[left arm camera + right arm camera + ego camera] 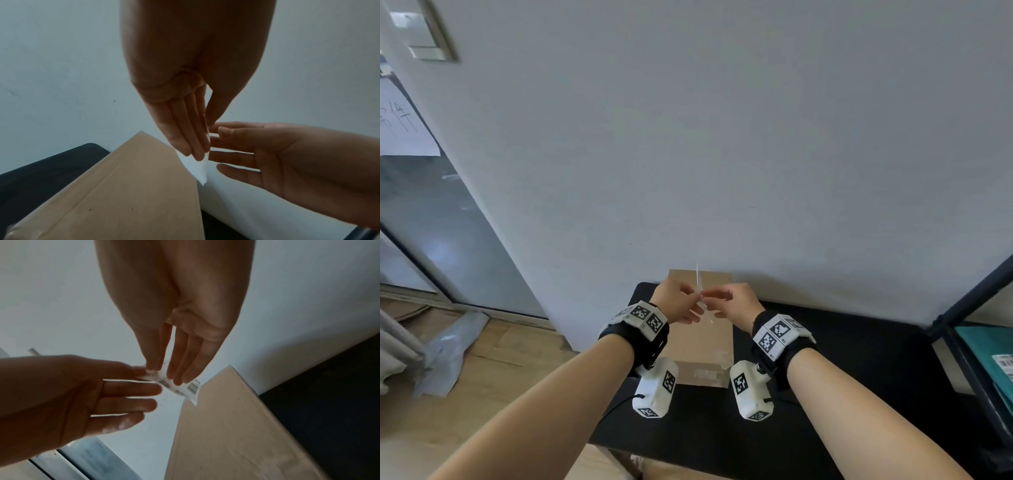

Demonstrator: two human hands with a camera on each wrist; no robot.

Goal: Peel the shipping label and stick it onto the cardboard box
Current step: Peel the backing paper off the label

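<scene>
Barcodes and small black print mark the white shipping label (179, 386), held edge-up above the tan cardboard box (702, 342). Left hand (676, 301) and right hand (734, 303) each pinch it between thumb and straight fingers.

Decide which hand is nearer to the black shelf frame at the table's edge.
Right. The right hand is on the same side as the shelf frame; the left hand is farther away, across the shipping label both hands pinch.
</scene>
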